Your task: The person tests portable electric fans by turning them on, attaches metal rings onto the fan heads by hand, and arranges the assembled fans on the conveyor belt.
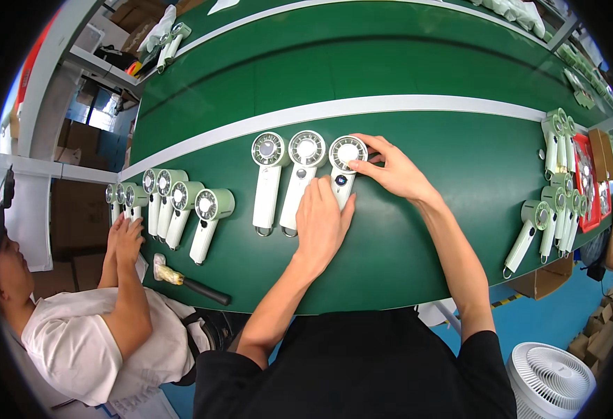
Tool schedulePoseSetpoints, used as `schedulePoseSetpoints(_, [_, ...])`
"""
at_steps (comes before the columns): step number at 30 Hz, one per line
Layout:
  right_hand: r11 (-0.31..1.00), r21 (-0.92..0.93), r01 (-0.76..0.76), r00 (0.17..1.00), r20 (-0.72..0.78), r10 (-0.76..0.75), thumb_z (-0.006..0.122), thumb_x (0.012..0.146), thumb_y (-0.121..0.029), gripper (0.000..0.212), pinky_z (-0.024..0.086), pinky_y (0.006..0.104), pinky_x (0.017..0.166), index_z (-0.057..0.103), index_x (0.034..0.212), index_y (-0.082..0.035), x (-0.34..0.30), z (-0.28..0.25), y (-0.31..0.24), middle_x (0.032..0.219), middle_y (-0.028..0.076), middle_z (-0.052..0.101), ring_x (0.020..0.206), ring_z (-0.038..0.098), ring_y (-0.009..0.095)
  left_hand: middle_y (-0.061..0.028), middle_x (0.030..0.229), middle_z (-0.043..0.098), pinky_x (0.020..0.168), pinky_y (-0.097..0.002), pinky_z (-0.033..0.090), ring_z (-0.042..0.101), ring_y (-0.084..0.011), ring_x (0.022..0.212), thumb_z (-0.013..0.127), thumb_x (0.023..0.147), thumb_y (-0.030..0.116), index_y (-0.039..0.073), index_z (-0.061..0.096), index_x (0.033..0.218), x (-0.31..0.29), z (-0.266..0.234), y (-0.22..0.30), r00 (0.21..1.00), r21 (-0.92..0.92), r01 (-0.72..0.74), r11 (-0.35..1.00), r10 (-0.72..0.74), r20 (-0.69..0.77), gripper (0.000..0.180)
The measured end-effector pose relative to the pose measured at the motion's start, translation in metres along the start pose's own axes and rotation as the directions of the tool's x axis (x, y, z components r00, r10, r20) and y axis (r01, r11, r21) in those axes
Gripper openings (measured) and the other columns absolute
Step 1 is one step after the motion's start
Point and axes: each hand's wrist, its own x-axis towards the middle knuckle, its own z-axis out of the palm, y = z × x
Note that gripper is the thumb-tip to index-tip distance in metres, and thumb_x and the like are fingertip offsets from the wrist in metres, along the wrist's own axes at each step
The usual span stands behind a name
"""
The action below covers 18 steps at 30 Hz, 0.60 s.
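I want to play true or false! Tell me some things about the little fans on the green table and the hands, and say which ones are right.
1. Three white handheld fans lie side by side in front of the person. True: the left fan, the middle fan and the right fan.
2. The left hand lies on the right fan's handle. True.
3. The right hand holds a hammer. False: its fingertips touch the right fan's round head.
4. The table is red. False: it is green with a white stripe.
5. The black-handled tool lies near the co-worker's hands. True.
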Motion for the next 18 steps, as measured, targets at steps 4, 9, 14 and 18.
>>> schedulePoseSetpoints(4, [0.989,0.107,-0.104,0.994,0.035,0.101,0.072,0.092,-0.023,0.055,0.046,0.0328,0.101,0.053,0.139,-0.002,0.0,-0.003,-0.003,0.126,0.011,0.061,0.11,0.058,0.02,-0.0206,0.099,0.06,0.074,-0.0441,0.051,0.063,-0.0376,0.09,0.074,0.088,0.024,-0.006,0.052,0.114,0.004,-0.002,-0.001,0.998,-0.147,0.055,0.988,-0.051,0.03,0.046])
schedulePoseSetpoints(9, [0.956,0.292,-0.015,0.998,0.06,-0.002,0.07,0.093,-0.016,0.052,0.045,0.0327,0.103,0.053,0.139,0.0,-0.003,0.004,-0.003,0.128,0.009,0.063,0.115,0.057,0.017,-0.0209,0.095,0.071,0.074,-0.043,0.054,0.07,-0.0357,0.084,0.062,0.099,0.029,-0.004,0.052,0.122,0.007,-0.019,-0.019,0.877,-0.521,0.42,0.742,-0.185,0.443,0.041])
schedulePoseSetpoints(14, [0.963,0.27,-0.015,1.0,0.019,0.01,0.071,0.092,-0.016,0.047,0.044,0.0349,0.105,0.058,0.134,-0.001,-0.011,0.001,0.002,0.126,0.009,0.065,0.119,0.057,0.021,-0.0138,0.089,0.068,0.068,-0.0344,0.053,0.068,-0.022,0.075,0.062,0.1,0.022,-0.003,0.05,0.124,0.003,-0.005,-0.018,0.879,-0.59,0.413,0.694,-0.132,0.459,0.037])
schedulePoseSetpoints(18, [0.953,0.297,-0.051,0.999,0.026,0.046,0.07,0.091,-0.011,0.048,0.043,0.0322,0.104,0.055,0.135,0.002,-0.013,0.004,-0.001,0.125,0.009,0.064,0.117,0.057,0.017,-0.0147,0.092,0.068,0.069,-0.0348,0.052,0.068,-0.022,0.077,0.061,0.1,0.023,-0.003,0.05,0.122,0.003,-0.011,-0.021,0.858,-0.607,0.458,0.649,-0.145,0.492,0.036])
